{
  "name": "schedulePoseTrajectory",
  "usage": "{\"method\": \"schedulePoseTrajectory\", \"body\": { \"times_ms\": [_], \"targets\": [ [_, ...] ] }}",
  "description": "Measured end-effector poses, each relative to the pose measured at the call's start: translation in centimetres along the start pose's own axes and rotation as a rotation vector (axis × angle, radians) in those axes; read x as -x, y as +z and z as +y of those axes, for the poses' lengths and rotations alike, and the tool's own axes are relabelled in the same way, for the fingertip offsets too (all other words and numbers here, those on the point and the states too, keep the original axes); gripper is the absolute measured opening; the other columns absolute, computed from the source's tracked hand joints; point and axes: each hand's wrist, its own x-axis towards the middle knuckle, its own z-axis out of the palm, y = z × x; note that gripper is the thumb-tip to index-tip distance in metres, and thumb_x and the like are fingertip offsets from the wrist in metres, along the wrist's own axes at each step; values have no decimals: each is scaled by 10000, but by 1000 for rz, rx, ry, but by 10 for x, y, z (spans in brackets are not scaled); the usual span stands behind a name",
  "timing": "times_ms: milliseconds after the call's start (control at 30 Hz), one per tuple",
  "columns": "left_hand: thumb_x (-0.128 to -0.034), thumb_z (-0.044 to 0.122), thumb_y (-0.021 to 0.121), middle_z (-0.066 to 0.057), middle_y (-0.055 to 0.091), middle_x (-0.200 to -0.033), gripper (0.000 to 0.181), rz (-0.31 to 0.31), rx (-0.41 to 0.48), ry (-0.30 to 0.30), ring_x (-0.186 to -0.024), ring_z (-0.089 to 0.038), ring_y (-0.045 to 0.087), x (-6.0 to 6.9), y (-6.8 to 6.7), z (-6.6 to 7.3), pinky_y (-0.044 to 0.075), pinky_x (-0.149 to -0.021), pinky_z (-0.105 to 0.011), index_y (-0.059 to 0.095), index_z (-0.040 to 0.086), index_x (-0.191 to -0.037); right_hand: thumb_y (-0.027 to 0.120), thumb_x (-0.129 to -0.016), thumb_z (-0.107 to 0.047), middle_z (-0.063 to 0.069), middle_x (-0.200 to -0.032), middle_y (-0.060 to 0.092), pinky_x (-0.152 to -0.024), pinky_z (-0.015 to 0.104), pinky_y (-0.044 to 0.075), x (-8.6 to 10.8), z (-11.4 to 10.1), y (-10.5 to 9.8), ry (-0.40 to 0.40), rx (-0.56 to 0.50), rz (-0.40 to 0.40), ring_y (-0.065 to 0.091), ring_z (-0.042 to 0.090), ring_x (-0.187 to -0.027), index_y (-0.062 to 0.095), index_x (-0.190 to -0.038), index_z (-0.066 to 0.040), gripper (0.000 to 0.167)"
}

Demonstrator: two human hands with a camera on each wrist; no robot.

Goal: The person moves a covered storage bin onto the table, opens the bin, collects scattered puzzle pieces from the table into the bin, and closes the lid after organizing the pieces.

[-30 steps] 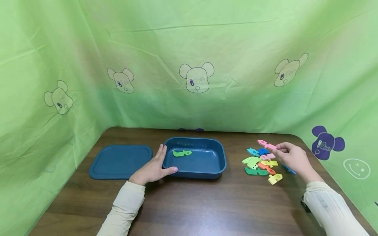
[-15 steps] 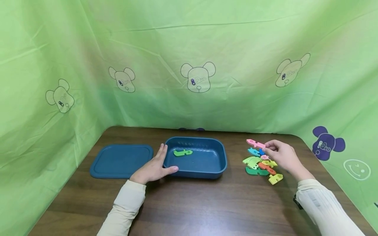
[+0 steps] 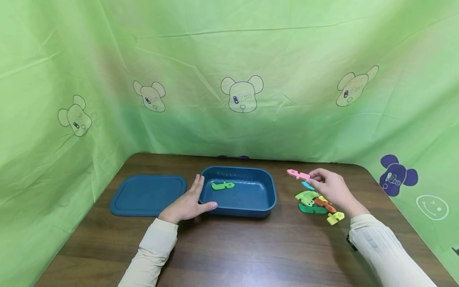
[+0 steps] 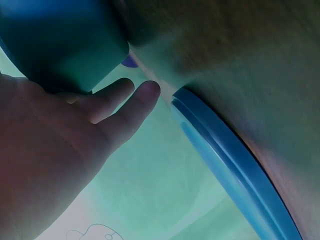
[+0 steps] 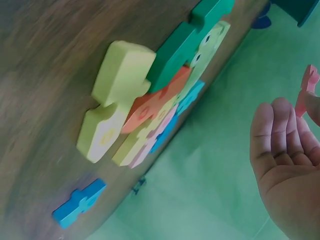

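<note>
Between thumb and fingers, my right hand [image 3: 331,187] pinches a pink notched puzzle piece [image 3: 297,174], raised above the table; in the right wrist view the piece [image 5: 306,90] shows at the right edge. Below lies a pile of coloured pieces: a green one [image 3: 312,209], a light green one with eyes [image 3: 306,197], an orange-red one [image 3: 324,205] and a yellow one [image 3: 335,218]. My left hand [image 3: 186,204] rests, fingers extended, against the left side of a blue container [image 3: 247,212]. One green piece [image 3: 223,185] lies inside that container.
A flat blue lid [image 3: 147,195] lies on the table [image 3: 244,251] left of the container. In the right wrist view, a separate blue piece [image 5: 79,202] lies apart from the pile. A green patterned curtain [image 3: 193,131] stands behind the table.
My right hand has carried the pink piece leftward over the pile, toward the container. My left hand stays at the container's side.
</note>
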Motion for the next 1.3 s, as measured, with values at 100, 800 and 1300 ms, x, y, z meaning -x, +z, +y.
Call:
{"method": "schedulePoseTrajectory", "body": {
  "times_ms": [100, 800, 1300],
  "targets": [
    [-926, 615, 636, -70, -84, -1686, 1068, -2, 4, -2, -1477, -383, 240, 0, 0, 1, 318, -1117, -535, 13, 114, -1634, 686, -979, -187, 78, -889, 705, -633, 279, 467, -2, -4, 3, -12, -5, -9, 600, 145, -735, 688, -1052, -22, 181],
    [-931, 610, 634, -78, -85, -1685, 1063, 5, -4, 0, -1444, -386, 315, -1, 1, 0, 376, -1082, -515, 4, 121, -1633, 719, -946, -133, 21, -839, 670, -637, 317, 453, -25, -33, 24, -55, 12, -37, 581, 196, -751, 693, -1018, -23, 134],
    [-934, 630, 612, -26, -123, -1680, 1054, -8, 5, -21, -1351, -416, 455, 0, 1, 0, 514, -906, -481, -3, 143, -1637, 705, -959, -157, 24, -849, 668, -660, 315, 470, -29, -42, 37, -34, -28, -51, 580, 182, -757, 695, -1037, -32, 148]
  ]
}}
